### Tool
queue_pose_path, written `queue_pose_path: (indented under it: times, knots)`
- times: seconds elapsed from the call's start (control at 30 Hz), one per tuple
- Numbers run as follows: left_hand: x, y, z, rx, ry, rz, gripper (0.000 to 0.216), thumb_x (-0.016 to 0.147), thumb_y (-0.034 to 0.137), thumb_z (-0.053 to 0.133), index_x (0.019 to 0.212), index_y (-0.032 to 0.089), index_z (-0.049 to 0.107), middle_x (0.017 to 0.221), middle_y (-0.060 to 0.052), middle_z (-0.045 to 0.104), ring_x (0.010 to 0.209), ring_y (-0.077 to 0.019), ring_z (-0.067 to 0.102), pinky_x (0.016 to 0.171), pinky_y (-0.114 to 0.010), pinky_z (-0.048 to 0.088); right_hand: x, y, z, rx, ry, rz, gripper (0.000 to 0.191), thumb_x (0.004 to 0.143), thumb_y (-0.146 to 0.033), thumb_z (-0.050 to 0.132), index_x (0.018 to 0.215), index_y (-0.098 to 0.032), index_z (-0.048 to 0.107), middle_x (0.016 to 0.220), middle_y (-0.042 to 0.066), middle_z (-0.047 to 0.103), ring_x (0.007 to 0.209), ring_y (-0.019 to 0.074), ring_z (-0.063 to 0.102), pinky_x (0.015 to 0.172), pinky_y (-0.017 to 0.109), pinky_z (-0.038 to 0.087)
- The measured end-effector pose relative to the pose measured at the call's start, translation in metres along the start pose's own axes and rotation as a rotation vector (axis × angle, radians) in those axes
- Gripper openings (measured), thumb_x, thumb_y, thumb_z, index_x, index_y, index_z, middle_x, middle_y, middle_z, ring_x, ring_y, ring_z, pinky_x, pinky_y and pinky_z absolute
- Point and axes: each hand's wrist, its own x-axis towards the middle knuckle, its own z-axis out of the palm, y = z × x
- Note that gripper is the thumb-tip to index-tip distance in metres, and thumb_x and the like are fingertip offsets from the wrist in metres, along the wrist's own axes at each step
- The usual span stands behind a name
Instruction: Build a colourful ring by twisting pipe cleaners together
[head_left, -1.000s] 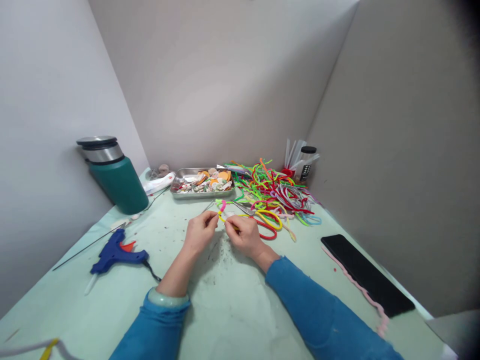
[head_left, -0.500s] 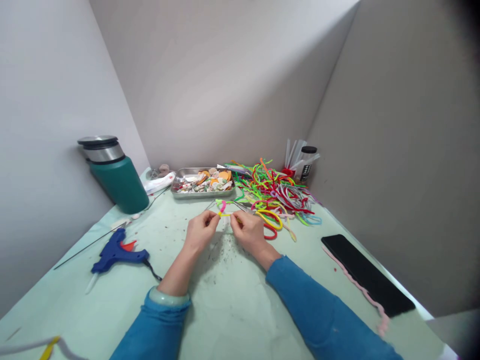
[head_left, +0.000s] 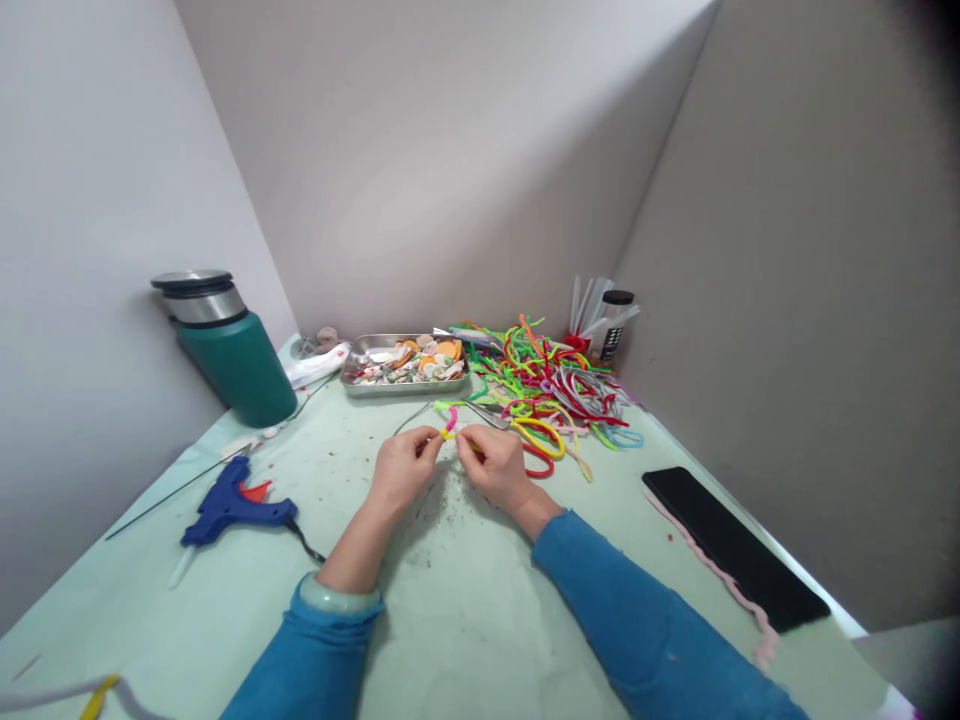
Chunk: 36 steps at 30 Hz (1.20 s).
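Observation:
My left hand [head_left: 401, 470] and my right hand [head_left: 499, 468] meet at the middle of the pale green table [head_left: 450, 600]. Both pinch a small piece made of pipe cleaners [head_left: 450, 425], pink, yellow and green, held just above the table. The fingers of each hand are closed on it. A thin metal wire [head_left: 412, 415] runs from the piece toward the back left. Just beyond my right hand lie a yellow and a red pipe-cleaner loop [head_left: 541, 445].
A heap of coloured pipe cleaners [head_left: 555, 385] lies at the back right, a metal tray [head_left: 405, 365] of small pieces behind my hands. A green flask [head_left: 229, 350] and blue glue gun [head_left: 229, 508] are left; a black phone [head_left: 731, 545] right.
My hands have drawn closer together on the pipe-cleaner piece, and the pink end has turned a little between the fingers. Nothing else on the table has moved.

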Motion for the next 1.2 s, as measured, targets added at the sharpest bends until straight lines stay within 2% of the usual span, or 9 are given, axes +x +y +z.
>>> queue_pose_path:
  times: [0.1,0.23,0.37,0.5,0.67,0.9,1.03,1.2]
  knots:
    - [-0.002,0.001,0.001,0.126,-0.033,0.123,0.024,0.081,0.028,0.046,0.079,0.021,0.069,0.075,-0.004,0.068,0.067,-0.0154,0.056,0.061,-0.024,0.034,0.0,0.001,0.001,-0.006,-0.015,-0.013,0.02,0.087,-0.022,0.044,0.078,-0.019,0.062,0.068,0.004,0.064,0.061,0.0137,0.056,0.061,0.026,0.04]
    - [-0.004,0.003,0.0,0.281,-0.067,0.256,0.024,0.082,0.024,0.046,0.074,0.021,0.068,0.07,-0.005,0.064,0.066,-0.0159,0.055,0.061,-0.026,0.032,0.0,0.002,0.001,-0.012,-0.024,-0.012,0.019,0.087,-0.022,0.045,0.08,-0.018,0.062,0.071,0.004,0.065,0.063,0.0143,0.057,0.062,0.026,0.04]
    - [-0.005,0.006,-0.003,0.342,-0.07,0.271,0.02,0.081,0.03,0.051,0.078,0.022,0.069,0.066,-0.003,0.061,0.062,-0.0148,0.052,0.062,-0.027,0.031,0.0,0.002,0.001,0.016,-0.025,0.001,0.018,0.087,-0.022,0.046,0.08,-0.018,0.062,0.073,0.004,0.065,0.064,0.0138,0.058,0.062,0.025,0.04]
    - [-0.006,0.009,-0.004,0.361,-0.035,0.264,0.03,0.085,0.033,0.045,0.07,0.021,0.068,0.061,-0.002,0.059,0.06,-0.0136,0.05,0.064,-0.027,0.029,0.0,0.002,0.002,0.062,-0.021,0.021,0.017,0.087,-0.023,0.047,0.08,-0.019,0.062,0.074,0.004,0.066,0.064,0.0138,0.058,0.062,0.025,0.041]
    - [-0.005,0.008,-0.004,0.353,0.025,0.284,0.032,0.085,0.035,0.046,0.068,0.021,0.069,0.059,-0.002,0.057,0.06,-0.013,0.049,0.063,-0.028,0.027,0.003,0.004,0.001,0.206,0.032,0.143,0.015,0.085,-0.028,0.05,0.084,-0.019,0.062,0.08,0.004,0.066,0.072,0.0157,0.059,0.066,0.026,0.043]
    - [-0.004,0.01,-0.012,0.247,0.065,0.351,0.03,0.083,0.035,0.05,0.067,0.019,0.069,0.056,-0.001,0.054,0.058,-0.0119,0.047,0.064,-0.029,0.028,0.009,0.015,0.004,0.509,0.144,0.39,0.015,0.08,-0.033,0.056,0.08,-0.018,0.06,0.074,0.001,0.061,0.07,0.0143,0.057,0.066,0.025,0.044]
    - [-0.002,0.012,-0.02,0.064,0.062,0.345,0.029,0.082,0.034,0.052,0.065,0.016,0.067,0.054,0.0,0.051,0.057,-0.0112,0.046,0.064,-0.027,0.032,0.012,0.022,0.005,0.61,0.173,0.508,0.016,0.077,-0.033,0.058,0.077,-0.017,0.06,0.07,0.0,0.059,0.066,0.0138,0.053,0.062,0.025,0.042]
    - [-0.002,0.013,-0.028,-0.196,0.03,0.296,0.028,0.081,0.034,0.052,0.064,0.015,0.063,0.058,0.0,0.052,0.056,-0.0107,0.043,0.058,-0.025,0.032,0.013,0.023,0.003,0.702,0.141,0.569,0.017,0.073,-0.035,0.062,0.074,-0.017,0.062,0.07,0.0,0.059,0.067,0.014,0.052,0.063,0.025,0.042]
